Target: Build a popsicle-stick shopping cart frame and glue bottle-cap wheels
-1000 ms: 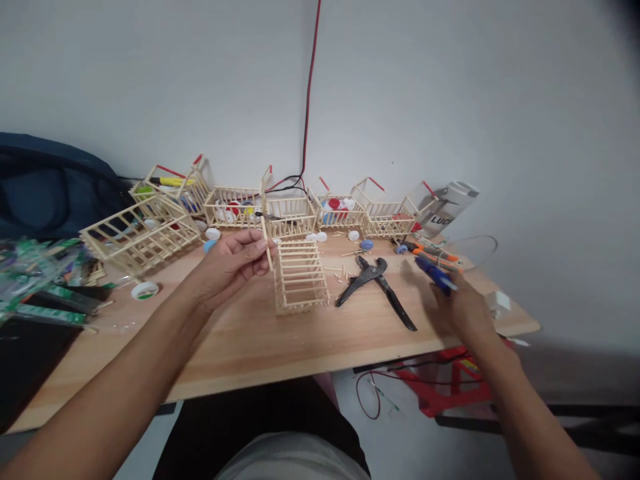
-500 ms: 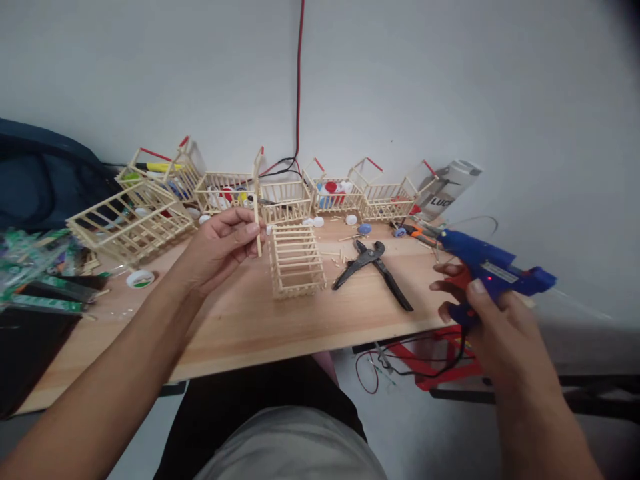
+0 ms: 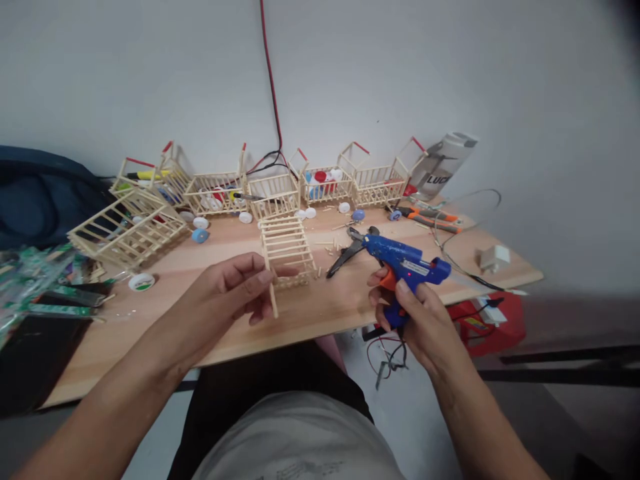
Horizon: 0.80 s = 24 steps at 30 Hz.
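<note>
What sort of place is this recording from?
Likely a small craft workspace, perhaps improvised; whether at home or in a workshop, I can't tell. The signs are a wooden table, small cart-like stick frames along its back, and a blue glue gun in the right hand.

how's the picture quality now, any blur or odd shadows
Head view: soft light, faint shadows on the wall behind the stick carts; head view: plastic packets at left smeared; head view: glue gun lettering too soft to read; head view: upper right corner dark.
</note>
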### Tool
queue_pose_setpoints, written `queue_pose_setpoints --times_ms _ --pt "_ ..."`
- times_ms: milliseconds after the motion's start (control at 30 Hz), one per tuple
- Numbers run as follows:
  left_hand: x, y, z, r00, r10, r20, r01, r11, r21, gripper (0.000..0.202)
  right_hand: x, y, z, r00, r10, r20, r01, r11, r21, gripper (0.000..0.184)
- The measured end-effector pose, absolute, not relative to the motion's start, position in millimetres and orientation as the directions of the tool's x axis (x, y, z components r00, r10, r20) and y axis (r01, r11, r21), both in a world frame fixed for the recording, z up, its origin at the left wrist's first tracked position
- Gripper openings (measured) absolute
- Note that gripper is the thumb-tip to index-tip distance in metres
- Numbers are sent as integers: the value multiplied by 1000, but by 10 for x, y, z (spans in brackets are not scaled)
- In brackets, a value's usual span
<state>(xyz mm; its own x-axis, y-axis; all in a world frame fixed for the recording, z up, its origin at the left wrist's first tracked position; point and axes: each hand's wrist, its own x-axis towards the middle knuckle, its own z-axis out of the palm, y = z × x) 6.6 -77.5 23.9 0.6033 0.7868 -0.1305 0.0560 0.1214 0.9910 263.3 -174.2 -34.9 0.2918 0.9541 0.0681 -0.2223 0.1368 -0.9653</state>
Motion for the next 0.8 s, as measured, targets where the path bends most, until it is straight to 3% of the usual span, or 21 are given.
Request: queue_pose_setpoints --times_ms 100,200,533,800 --pt "170 -902 274 661 712 -237 1 315 949 29 2596 -1626 -409 305 949 83 -287 175 -942 25" --pt "260 -950 308 688 675 -268 -27 393 919 30 2562 -1521 -471 266 960 83 -308 166 -937 26" --pt "462 -861 297 679 666 -308 -30 444 895 16 2397 -1395 -651 199 972 128 -394 199 -897 18" --pt "540 -842 229 674 666 -319 -26 453 891 15 2353 -1391 -688 190 972 135 -346 195 -918 23"
